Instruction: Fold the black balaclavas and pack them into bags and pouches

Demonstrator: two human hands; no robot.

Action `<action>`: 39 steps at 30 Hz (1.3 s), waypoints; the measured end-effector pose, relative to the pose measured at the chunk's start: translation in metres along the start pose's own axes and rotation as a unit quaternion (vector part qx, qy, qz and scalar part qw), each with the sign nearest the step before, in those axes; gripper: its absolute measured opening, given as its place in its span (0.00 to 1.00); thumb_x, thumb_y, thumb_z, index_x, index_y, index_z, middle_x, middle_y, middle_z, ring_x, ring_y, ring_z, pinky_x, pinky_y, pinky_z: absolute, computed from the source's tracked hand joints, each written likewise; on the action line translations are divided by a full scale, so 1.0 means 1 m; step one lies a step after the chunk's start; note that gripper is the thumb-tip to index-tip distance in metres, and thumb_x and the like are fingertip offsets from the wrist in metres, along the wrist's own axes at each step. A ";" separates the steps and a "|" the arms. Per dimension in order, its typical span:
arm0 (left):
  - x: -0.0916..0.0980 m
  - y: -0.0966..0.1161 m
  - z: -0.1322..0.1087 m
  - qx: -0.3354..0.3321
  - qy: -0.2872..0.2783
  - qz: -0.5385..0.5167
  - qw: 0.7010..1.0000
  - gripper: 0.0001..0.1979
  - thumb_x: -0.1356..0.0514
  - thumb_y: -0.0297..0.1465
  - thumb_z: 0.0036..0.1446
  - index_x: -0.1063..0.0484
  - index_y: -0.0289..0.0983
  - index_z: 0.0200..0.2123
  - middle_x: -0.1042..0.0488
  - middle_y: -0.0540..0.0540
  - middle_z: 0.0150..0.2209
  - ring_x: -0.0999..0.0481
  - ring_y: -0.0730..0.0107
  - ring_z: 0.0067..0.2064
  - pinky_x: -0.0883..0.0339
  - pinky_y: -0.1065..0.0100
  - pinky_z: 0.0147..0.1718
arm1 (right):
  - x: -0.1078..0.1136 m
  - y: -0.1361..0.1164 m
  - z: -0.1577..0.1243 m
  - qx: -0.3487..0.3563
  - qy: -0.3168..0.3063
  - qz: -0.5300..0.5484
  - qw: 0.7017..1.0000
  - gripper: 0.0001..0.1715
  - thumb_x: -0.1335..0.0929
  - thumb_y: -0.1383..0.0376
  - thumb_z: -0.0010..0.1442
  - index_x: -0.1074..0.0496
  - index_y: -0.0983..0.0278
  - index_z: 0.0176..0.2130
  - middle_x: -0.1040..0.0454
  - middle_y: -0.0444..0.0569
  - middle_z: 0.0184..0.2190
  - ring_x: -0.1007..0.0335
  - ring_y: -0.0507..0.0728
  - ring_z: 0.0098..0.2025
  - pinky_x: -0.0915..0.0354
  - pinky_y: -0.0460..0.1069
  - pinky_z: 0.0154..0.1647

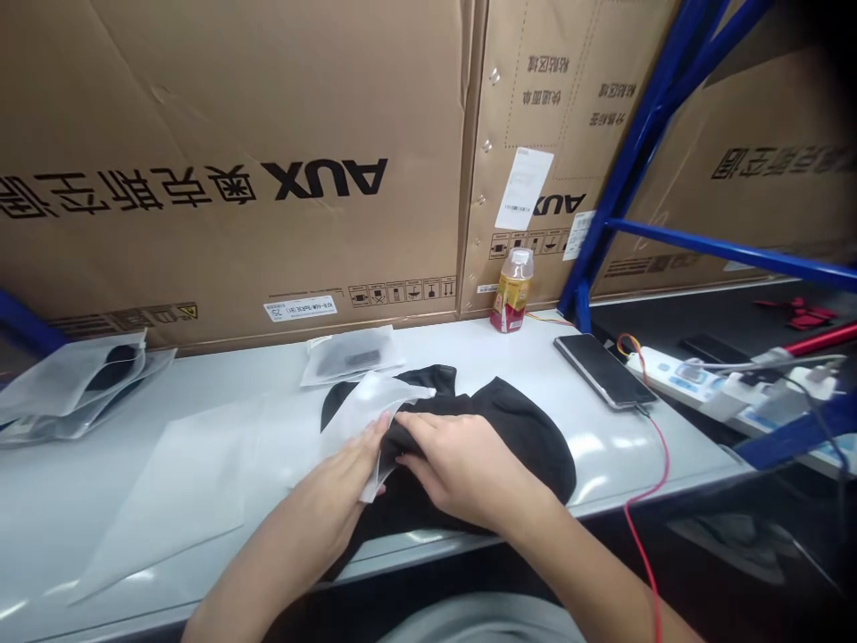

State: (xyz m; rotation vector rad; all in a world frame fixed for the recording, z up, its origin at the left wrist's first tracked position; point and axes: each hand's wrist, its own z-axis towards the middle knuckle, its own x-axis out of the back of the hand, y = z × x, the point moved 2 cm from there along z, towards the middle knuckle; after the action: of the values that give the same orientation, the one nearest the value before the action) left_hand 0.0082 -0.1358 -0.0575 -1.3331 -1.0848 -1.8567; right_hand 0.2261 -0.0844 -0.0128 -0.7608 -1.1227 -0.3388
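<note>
Left hand (345, 473): grip clamped on bag (361, 406). Right hand (461, 455): grip pinched on cloth (526, 429) at bag mouth. Cloth mostly on bench (461, 344), partly under hands. Step looks like feeding cloth in; next move calls for holding mouth wide, tucking cloth deeper. Filled bag (353, 354) lies behind.

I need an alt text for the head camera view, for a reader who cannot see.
A person's left hand holds a translucent bag while the right hand grips black fabric at its opening, over a pale table. More bags lie to the left, a bottle and a phone to the right, with cardboard boxes behind.
</note>
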 end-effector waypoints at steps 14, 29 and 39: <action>0.021 0.015 0.000 0.101 0.054 -0.017 0.993 0.27 0.45 0.46 0.71 0.36 0.47 0.69 0.28 0.46 0.67 0.26 0.53 0.65 0.27 0.58 0.59 | -0.019 0.001 -0.011 0.081 -0.003 0.010 0.997 0.35 0.34 0.55 0.72 0.41 0.62 0.72 0.36 0.53 0.72 0.43 0.68 0.73 0.40 0.64 0.68; 0.013 0.018 0.016 0.180 0.029 -0.041 0.982 0.22 0.58 0.39 0.75 0.36 0.43 0.29 0.25 0.50 0.28 0.26 0.64 0.29 0.38 0.65 0.29 | -0.031 0.011 -0.015 0.089 0.027 0.040 0.995 0.31 0.30 0.52 0.71 0.33 0.56 0.68 0.31 0.49 0.69 0.37 0.69 0.70 0.37 0.62 0.64; 0.022 0.030 0.015 0.112 0.047 -0.019 0.992 0.20 0.55 0.39 0.73 0.41 0.42 0.26 0.30 0.50 0.26 0.30 0.63 0.30 0.39 0.63 0.33 | -0.040 -0.015 0.007 -0.012 0.098 0.014 0.995 0.08 0.32 0.64 0.70 0.22 0.62 0.45 0.17 0.52 0.45 0.22 0.63 0.48 0.30 0.57 0.49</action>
State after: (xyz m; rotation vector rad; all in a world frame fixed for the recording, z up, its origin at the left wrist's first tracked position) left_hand 0.0331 -0.1370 -0.0259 -1.0939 -1.2368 -1.7467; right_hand 0.1958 -0.0944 -0.0414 -0.7462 -0.9232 -0.3949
